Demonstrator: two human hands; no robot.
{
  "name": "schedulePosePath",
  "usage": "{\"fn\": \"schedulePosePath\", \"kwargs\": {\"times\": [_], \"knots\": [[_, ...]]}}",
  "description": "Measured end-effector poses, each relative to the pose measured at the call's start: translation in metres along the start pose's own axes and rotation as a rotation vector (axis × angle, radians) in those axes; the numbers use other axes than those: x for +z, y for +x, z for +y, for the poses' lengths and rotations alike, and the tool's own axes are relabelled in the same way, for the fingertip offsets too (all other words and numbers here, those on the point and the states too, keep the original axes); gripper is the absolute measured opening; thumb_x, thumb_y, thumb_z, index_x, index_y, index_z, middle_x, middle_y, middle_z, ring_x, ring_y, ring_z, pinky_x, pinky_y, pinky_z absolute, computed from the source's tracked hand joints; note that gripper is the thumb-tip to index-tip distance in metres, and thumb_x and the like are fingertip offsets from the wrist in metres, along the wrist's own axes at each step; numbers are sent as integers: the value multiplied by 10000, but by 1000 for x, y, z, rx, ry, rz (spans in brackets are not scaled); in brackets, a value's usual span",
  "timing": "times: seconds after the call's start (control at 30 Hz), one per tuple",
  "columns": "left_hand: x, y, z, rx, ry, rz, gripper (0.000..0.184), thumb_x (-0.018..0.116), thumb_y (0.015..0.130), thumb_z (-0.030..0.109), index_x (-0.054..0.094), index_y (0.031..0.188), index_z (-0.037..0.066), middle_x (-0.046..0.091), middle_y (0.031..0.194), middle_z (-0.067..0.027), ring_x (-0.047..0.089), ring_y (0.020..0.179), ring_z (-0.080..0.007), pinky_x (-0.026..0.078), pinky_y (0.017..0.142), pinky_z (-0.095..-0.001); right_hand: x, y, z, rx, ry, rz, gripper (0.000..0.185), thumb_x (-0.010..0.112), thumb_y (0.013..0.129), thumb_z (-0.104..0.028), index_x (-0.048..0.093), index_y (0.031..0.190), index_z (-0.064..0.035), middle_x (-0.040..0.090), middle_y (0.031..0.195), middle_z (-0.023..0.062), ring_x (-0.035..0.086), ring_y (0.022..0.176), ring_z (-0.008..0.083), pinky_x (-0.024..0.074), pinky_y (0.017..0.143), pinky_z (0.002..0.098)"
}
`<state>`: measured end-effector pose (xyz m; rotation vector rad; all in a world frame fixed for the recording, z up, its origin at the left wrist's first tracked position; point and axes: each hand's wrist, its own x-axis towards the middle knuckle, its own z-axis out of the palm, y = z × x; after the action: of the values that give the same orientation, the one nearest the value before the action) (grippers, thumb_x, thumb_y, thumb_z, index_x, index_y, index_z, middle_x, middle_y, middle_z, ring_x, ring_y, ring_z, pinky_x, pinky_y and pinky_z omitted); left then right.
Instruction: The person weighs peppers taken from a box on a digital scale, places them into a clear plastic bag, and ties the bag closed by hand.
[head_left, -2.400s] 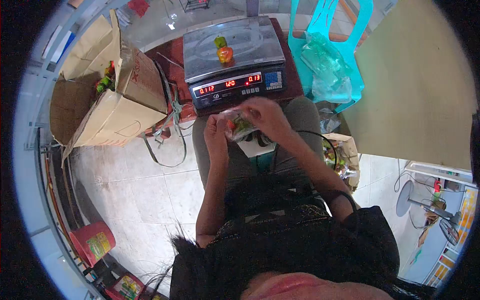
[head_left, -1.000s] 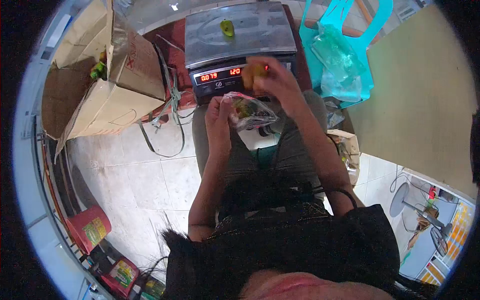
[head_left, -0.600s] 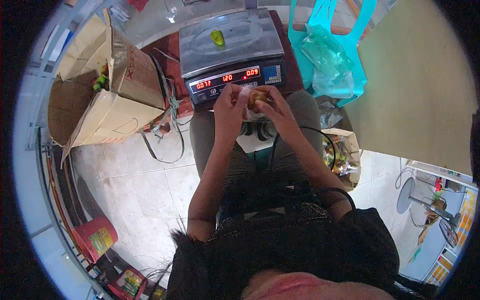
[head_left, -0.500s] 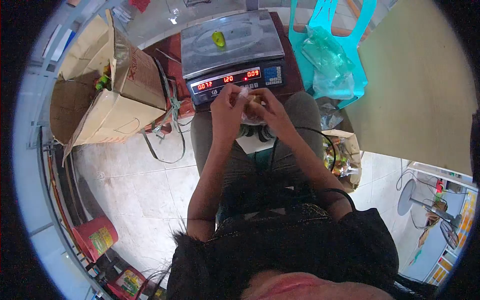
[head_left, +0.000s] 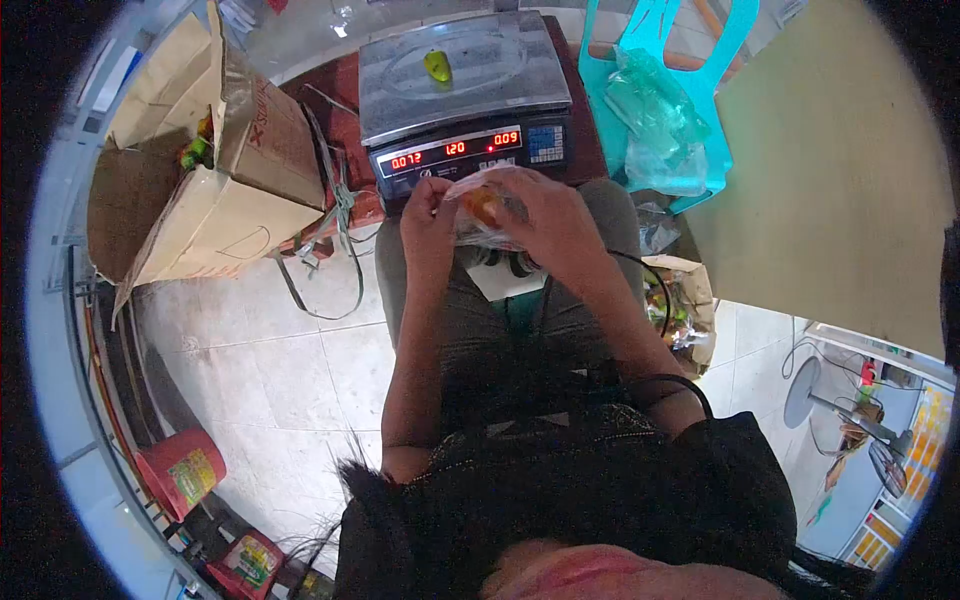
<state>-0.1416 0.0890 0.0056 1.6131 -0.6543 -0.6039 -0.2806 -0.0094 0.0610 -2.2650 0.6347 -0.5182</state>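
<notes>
A clear plastic bag [head_left: 466, 228] is stretched between my two hands above my lap, in front of the scale. My left hand [head_left: 428, 208] is closed, pinching the bag's left edge. My right hand [head_left: 550, 215] curls over the bag's right side, its fingers bent round it. Between them shows an orange pepper [head_left: 482, 206], close to my right fingertips; whether it is fully inside the bag is unclear. One yellow-green pepper [head_left: 437, 67] lies on the metal pan of the digital scale [head_left: 480, 105], whose red displays are lit.
An open cardboard box [head_left: 235, 215] with peppers stands at the left. On the right are a turquoise chair [head_left: 713, 150] with plastic bags [head_left: 655, 110] on it, a wooden board [head_left: 830, 190], and a lower box [head_left: 695, 340] of bagged peppers. A black cable crosses near my right arm.
The bag's bunched top has been spread apart. My left hand has shifted slightly left, my right hand has turned over the bag, and the orange pepper shows more clearly.
</notes>
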Motion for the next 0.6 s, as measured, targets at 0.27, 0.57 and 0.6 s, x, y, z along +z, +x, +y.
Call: {"fn": "schedulePosePath", "kwargs": {"times": [0.27,0.57,0.6], "knots": [[3,-2,-1,25,-50,-31,57,582,873,48,583,924,23,600,824,-23,547,763,-94,437,708,-241,-5,0,-1,-12,31,65,295,587,874,-173,573,1161,-108,612,1125,167,623,963,373,512,815,451],[-3,-19,48,-147,-128,-73,78,547,928,116,568,956,45,574,825,9,504,731,-53,410,659,-208,-15,-1,-13,-32,88,20,300,599,873,-145,595,1170,-105,623,1142,124,630,921,302,511,788,389],[-4,-20,56,-192,-110,-71,87,545,937,132,567,961,51,573,825,12,499,725,-48,407,652,-206,-15,2,-14,-50,96,13,293,608,871,-116,610,1163,-94,638,1122,111,638,852,243,508,734,335]]}}
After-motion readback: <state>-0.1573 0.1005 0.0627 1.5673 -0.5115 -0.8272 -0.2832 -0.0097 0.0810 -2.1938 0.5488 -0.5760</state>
